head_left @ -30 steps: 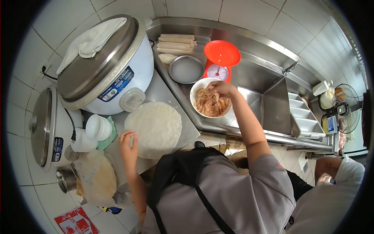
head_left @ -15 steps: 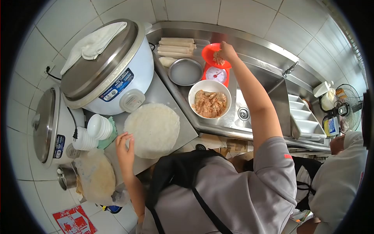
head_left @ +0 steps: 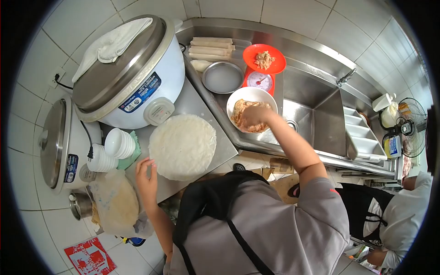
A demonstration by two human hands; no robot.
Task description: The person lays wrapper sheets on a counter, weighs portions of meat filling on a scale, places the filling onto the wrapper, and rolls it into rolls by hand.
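Observation:
My right hand (head_left: 256, 115) reaches down into a white bowl (head_left: 230, 101) of reddish minced filling (head_left: 239, 108); its fingertips are hidden there. Behind the bowl stands a red kitchen scale (head_left: 260, 81), with a small heap of filling (head_left: 264, 60) on its round pan (head_left: 277, 67). On the steel counter lies a stack of thin round wrappers (head_left: 182, 146). My left hand (head_left: 146, 178) rests at the wrappers' left edge, fingers loosely bent and apart, with nothing seen in them.
Several pale rolls (head_left: 211, 48) lie in a tray behind a round metal pan (head_left: 223, 78). A large rice cooker (head_left: 158, 73) and stacked white bowls (head_left: 120, 144) stand at left. Right are a sink (head_left: 316, 123), a divided white tray (head_left: 364, 137) and another person (head_left: 403, 220).
My right hand has moved from the scale pan down into the bowl, leaving filling on the pan. My left hand stays beside the wrappers. The view has shifted slightly.

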